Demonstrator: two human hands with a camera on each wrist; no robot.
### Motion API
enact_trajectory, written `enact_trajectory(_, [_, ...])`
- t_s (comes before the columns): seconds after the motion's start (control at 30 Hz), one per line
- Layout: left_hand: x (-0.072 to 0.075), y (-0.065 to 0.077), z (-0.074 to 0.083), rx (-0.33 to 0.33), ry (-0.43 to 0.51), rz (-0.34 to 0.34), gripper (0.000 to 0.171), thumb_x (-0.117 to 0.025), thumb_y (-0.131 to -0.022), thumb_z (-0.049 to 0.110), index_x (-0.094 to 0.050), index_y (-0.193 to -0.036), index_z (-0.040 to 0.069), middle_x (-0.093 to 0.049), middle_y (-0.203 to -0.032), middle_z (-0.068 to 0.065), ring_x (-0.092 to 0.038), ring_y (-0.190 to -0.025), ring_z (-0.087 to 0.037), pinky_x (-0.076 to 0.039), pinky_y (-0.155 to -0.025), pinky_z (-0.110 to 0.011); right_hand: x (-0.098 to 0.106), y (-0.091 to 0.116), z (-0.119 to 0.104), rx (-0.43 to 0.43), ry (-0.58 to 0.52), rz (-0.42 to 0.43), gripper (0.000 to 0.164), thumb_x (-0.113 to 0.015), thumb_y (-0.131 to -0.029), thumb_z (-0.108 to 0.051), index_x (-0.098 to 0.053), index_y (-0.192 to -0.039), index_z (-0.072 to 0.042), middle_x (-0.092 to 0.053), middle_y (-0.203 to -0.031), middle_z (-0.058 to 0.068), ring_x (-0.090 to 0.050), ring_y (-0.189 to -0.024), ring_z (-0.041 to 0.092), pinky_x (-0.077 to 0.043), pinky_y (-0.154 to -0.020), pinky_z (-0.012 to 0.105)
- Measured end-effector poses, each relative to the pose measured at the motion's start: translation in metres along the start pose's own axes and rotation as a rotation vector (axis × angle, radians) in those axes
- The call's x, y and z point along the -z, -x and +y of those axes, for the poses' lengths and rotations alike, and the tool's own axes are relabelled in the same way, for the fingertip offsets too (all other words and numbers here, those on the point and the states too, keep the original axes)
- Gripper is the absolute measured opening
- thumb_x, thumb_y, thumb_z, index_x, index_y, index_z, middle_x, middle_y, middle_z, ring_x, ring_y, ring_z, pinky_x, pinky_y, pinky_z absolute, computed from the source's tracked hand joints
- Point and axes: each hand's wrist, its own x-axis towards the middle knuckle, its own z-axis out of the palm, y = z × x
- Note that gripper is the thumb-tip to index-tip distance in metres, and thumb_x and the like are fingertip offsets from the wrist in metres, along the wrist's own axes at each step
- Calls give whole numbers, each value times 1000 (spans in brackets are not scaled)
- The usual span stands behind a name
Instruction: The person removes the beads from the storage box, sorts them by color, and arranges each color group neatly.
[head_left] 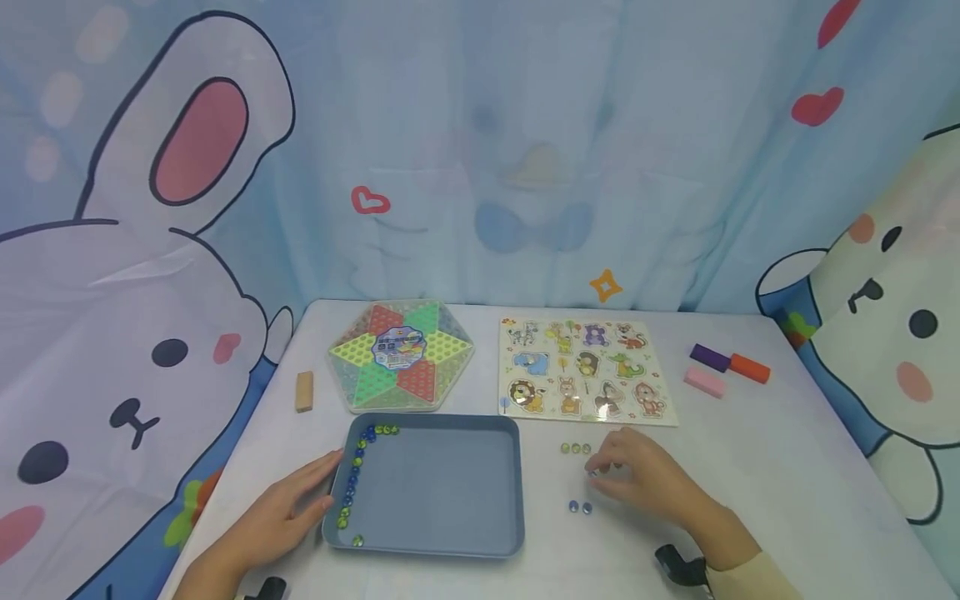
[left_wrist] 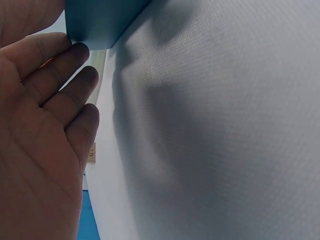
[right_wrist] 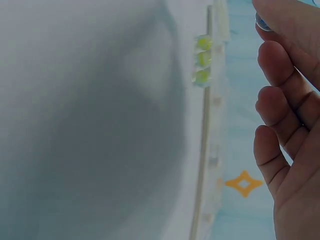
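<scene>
My left hand (head_left: 273,518) rests its fairly straight fingers against the left side of a blue-grey tray (head_left: 442,546). In the left wrist view, the fingertips (left_wrist: 80,52) are right at the tray's wall. Along the tray's left side runs a line of blue marbles (head_left: 353,479) and yellow-green marbles (head_left: 342,523). To the right of the tray, my right hand (head_left: 641,477) pinches a blue marble (right_wrist: 262,22) between thumb and forefinger, above the table. Three yellow marbles (head_left: 576,448) lie in a row near it, with two blue marbles (head_left: 580,507) closer to me.
Behind the tray lie a hexagonal Chinese checkers board (head_left: 375,392) and an animal puzzle board (head_left: 551,362). A wooden block (head_left: 303,392) sits at left. Purple (head_left: 709,358), orange (head_left: 750,368) and pink blocks (head_left: 704,382) are at right. A printed curtain (head_left: 420,250) hangs behind the table.
</scene>
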Motion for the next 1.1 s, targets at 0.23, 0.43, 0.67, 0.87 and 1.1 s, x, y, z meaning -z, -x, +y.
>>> enact_trajectory(0.23, [0, 0, -2, -19, -17, 19, 60, -56, -108, 45, -42, -162, 21, -46, -165, 0, -46, -151, -28, -45, -118, -54, -6, 12, 12, -41, -20, -87, 14, -87, -85, -31, -80, -96, -37, -61, -85, -27, -53, -86, -2, -56, -77, 22])
enact_trajectory(0.43, [-2, 1, -4, -27, -24, 38, 59, -57, -108, 42, -42, -161, 22, -47, -164, 0, -47, -150, -28, -46, -118, -53, -14, 15, 16, -45, -24, -140, 14, -87, -85, -36, -80, -97, -36, -61, -85, -27, -51, -82, -6, -55, -75, 21])
enact_trajectory(0.67, [-3, 0, -5, -56, -33, 50, 59, -59, -107, 39, -44, -160, 19, -48, -163, -2, -48, -149, -28, -45, -117, -51, -20, 21, 15, -73, -16, -150, 15, -89, -82, -35, -80, -94, -36, -60, -83, -26, -50, -80, -5, -53, -72, 21])
enact_trajectory(0.87, [-4, 0, -7, -69, -37, 64, 59, -60, -107, 39, -44, -160, 19, -48, -163, -1, -47, -149, -28, -45, -118, -45, -21, 23, 11, -95, -6, -135, 17, -91, -79, -34, -79, -90, -38, -61, -83, -26, -51, -80, -5, -54, -71, 20])
enact_trajectory(1.1, [-4, 0, -7, -67, -25, 61, 59, -59, -107, 38, -44, -160, 19, -48, -164, -1, -46, -149, -29, -46, -118, -45, -19, 23, 12, -104, -10, -138, 19, -92, -78, -37, -79, -92, -38, -61, -84, -26, -52, -81, -4, -55, -73, 20])
